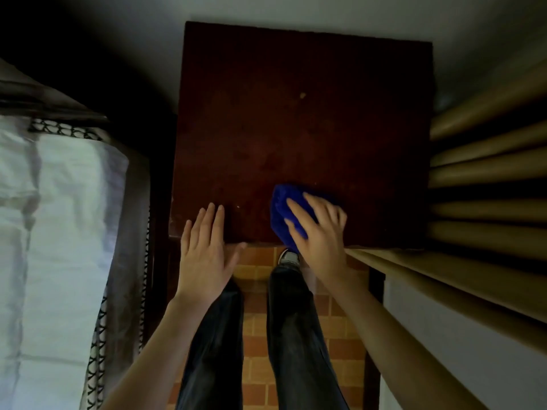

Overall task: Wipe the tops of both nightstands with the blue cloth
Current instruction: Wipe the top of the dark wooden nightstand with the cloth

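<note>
One nightstand is standing in the middle, and its top is looking square, flat, and made of dark red-brown wood with dull smudges on it. One tiny pale speck is sitting on the top toward 12 o'clock. One blue cloth is lying bunched up in a soft lump at about 5 o'clock on the top, close to the near edge. Two bare hands are showing. The right hand is lying on the cloth with its fingers spread wide and almost straight, pressing down on it and not wrapping around it. The left hand is staying flat and open at 7 o'clock, with its four fingers straight and close together over the near edge of the top and its thumb sticking out to the side. It is holding nothing. One bed with smooth white sheets is running along at 9 o'clock. One tan curtain is hanging in long round folds at 3 o'clock. At 6 o'clock, two legs in dark trousers and one shoe are standing on a floor of small orange and brown square tiles.
</note>
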